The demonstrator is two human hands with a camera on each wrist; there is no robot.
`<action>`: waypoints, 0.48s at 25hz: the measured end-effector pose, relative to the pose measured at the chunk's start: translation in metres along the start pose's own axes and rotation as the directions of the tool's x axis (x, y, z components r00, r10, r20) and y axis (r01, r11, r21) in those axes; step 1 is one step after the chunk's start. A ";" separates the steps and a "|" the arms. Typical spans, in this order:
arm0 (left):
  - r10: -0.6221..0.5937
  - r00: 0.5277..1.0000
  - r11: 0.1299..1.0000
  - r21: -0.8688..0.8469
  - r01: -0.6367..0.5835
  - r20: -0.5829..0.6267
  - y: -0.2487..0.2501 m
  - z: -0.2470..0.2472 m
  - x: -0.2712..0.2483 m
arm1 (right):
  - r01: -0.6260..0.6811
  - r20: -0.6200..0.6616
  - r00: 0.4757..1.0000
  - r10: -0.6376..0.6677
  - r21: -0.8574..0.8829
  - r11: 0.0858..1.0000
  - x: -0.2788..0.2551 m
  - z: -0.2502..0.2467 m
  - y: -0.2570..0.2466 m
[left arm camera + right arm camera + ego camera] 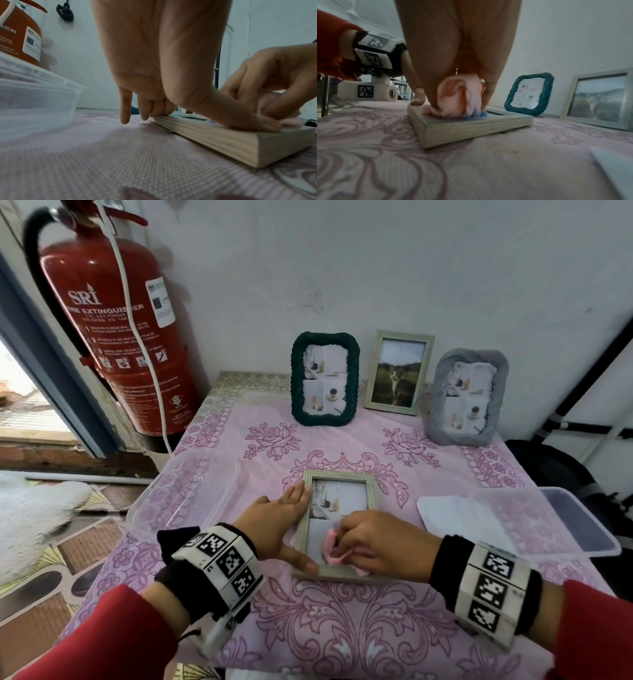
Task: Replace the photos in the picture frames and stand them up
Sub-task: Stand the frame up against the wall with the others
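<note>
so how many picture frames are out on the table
4: a dark green rope-textured frame, a pale wooden frame with a cat photo and a grey ruffled frame stand at the back; another pale wooden frame lies flat under both hands.

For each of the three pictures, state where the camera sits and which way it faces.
Head: worn high, looking down at the wooden frame lying flat; both hands show.
Left wrist: low over the tablecloth, facing along the left hand steadying the frame.
Right wrist: low, facing along the right hand gripping a pink cloth.
All share that frame.

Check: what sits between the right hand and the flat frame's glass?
A bunched pink cloth, gripped by the right hand and pressed onto the flat frame; clearest in the right wrist view.
</note>
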State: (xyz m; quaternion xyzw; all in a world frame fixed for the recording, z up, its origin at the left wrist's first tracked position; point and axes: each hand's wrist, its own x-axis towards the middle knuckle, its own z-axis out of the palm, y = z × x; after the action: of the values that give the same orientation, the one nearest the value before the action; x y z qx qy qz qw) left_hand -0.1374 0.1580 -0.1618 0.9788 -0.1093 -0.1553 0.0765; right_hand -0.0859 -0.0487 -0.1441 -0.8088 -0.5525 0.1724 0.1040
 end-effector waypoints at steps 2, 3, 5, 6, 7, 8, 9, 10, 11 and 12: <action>0.001 1.000 1.000 -0.016 -0.001 0.002 0.000 0.000 -0.001 | -0.052 -0.003 0.999 0.052 -0.008 0.999 -0.005 -0.004 0.005; 0.001 1.000 1.000 -0.024 -0.001 0.003 0.000 0.000 -0.001 | -0.074 -0.013 0.997 0.074 -0.018 0.997 -0.004 -0.006 0.008; 0.005 1.000 0.999 -0.033 -0.005 0.003 -0.001 0.001 -0.001 | -0.099 -0.047 0.994 0.098 -0.025 0.995 0.004 -0.008 0.013; 0.007 1.000 0.999 -0.037 -0.007 0.003 -0.001 0.001 -0.002 | -0.109 -0.069 0.992 0.107 -0.024 0.994 0.010 -0.009 0.017; 0.009 1.000 0.999 -0.042 -0.009 0.003 -0.001 0.001 -0.001 | -0.127 -0.092 0.988 0.124 -0.025 0.992 0.017 -0.010 0.022; 0.010 1.000 0.999 -0.048 -0.010 0.003 0.000 0.001 -0.001 | -0.155 -0.111 0.982 0.151 -0.027 0.988 0.023 -0.012 0.027; 0.010 1.000 0.999 -0.054 -0.010 0.003 0.000 0.001 -0.001 | -0.185 -0.129 0.975 0.180 -0.029 0.982 0.030 -0.015 0.032; 0.010 1.000 0.998 -0.058 -0.009 0.003 0.000 0.001 -0.001 | -0.210 -0.145 0.968 0.204 -0.027 0.977 0.036 -0.018 0.037; 0.008 1.000 0.998 -0.060 -0.008 0.004 0.000 0.000 -0.001 | -0.228 -0.156 0.963 0.221 -0.023 0.973 0.042 -0.019 0.039; 0.004 1.000 0.998 -0.063 -0.004 0.005 0.000 0.000 -0.001 | -0.240 -0.166 0.958 0.233 -0.024 0.971 0.047 -0.020 0.040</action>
State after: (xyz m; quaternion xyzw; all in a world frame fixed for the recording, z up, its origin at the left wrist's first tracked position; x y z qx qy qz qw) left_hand -0.1380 0.1581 -0.1618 0.9753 -0.1063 -0.1608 0.1074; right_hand -0.0276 -0.0193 -0.1476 -0.8824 -0.4454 0.1051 0.1095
